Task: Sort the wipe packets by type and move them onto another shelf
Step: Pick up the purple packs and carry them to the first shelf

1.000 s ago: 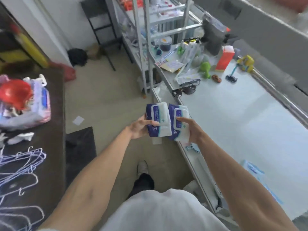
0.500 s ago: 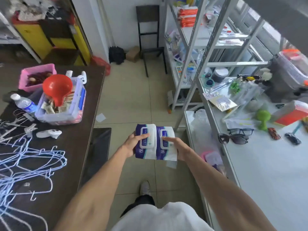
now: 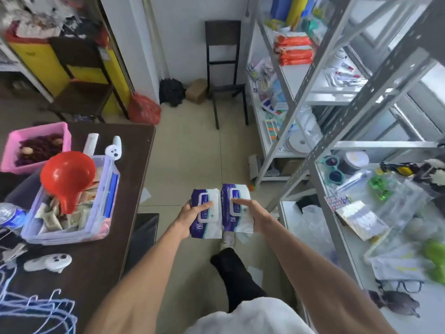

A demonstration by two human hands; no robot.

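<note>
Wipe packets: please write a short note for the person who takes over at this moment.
Left hand grips one purple-white packet; right hand grips a matching second packet.
They touch side by side, above the floor between the table and the shelf unit.
Orange packets lie stacked on an upper shelf.
Done: two matching packets in hand.
Left: place them on a shelf.

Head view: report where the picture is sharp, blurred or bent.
Head view: the two purple wipe packets in the centre read fairly sharp; the green items at the right edge smear; the grey shelf uprights splay from wide-angle distortion.
</note>
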